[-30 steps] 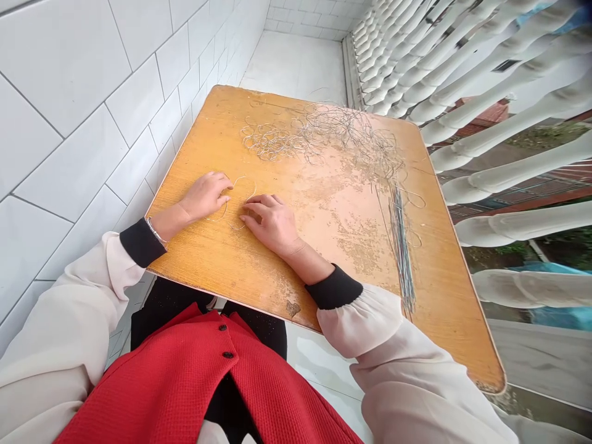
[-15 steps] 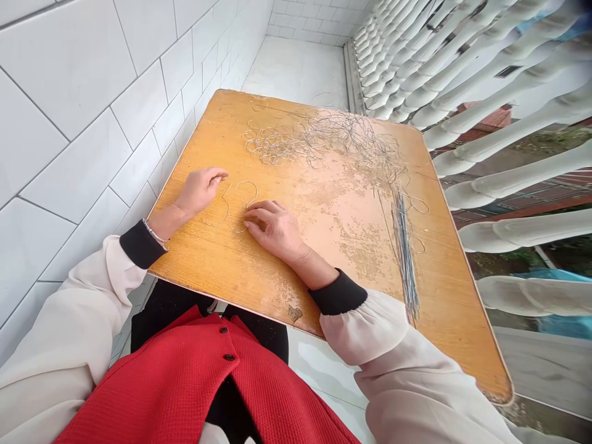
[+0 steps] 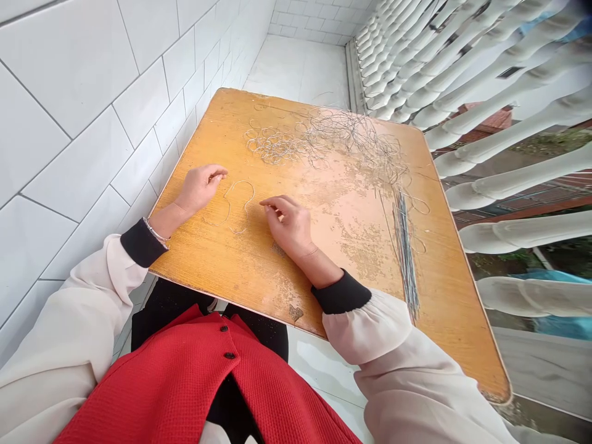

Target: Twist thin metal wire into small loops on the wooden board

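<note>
Two thin, curved pieces of wire lie on the wooden table in front of me: a left wire (image 3: 230, 209) and a right wire (image 3: 254, 192), both bent into S-like curves. My left hand (image 3: 202, 185) rests on the table just left of them, its fingers loosely bent and no wire visible in it. To their right is my right hand (image 3: 289, 225), a little apart from the right wire. Its fingers are loosely curved, with the thumb apart from them and nothing seen between.
The worn table (image 3: 194, 259) holds a tangle of bent wires (image 3: 351, 132) toward its far side. A bundle of straight wires (image 3: 406, 259) lies at the right. A tiled wall (image 3: 74, 111) stands left, and a white balustrade (image 3: 509, 234) runs along the right.
My right hand has let go of the right wire and moved a little to the right, off it. The right wire now lies closer to the left one. My left hand has barely moved.
</note>
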`<state>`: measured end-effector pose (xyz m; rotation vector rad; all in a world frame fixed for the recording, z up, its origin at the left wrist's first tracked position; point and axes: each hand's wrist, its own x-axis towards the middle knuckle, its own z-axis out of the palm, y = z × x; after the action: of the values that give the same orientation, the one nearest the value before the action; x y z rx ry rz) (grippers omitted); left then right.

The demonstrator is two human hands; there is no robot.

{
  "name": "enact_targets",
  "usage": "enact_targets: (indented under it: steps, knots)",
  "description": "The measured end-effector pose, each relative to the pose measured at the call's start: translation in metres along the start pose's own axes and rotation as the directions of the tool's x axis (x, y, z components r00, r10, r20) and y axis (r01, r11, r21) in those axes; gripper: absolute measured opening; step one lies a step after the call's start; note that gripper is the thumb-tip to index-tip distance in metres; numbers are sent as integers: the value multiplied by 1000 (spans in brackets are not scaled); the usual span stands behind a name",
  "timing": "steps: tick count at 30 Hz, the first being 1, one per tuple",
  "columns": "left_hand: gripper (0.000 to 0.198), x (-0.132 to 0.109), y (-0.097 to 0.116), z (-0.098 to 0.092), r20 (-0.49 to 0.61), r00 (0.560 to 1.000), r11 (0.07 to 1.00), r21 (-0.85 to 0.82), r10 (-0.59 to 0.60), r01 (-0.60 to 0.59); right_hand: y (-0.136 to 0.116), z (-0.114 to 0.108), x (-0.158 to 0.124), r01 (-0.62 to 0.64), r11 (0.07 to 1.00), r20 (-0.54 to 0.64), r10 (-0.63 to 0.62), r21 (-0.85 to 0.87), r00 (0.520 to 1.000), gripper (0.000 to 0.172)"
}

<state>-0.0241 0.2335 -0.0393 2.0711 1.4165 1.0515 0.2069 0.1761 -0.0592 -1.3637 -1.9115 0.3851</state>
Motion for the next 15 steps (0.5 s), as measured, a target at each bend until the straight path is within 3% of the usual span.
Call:
enact_targets:
  steps: [5,15]
  knots:
    - [26,0,-1,0,-21,1000,1000,13,19,-19,16,-3,10,-277,945,-38,287,175,957,22]
    - [28,-2,0,1,-66,996,999,2,54,-54,26,-3,17,-325,902,25,332,285,943,24]
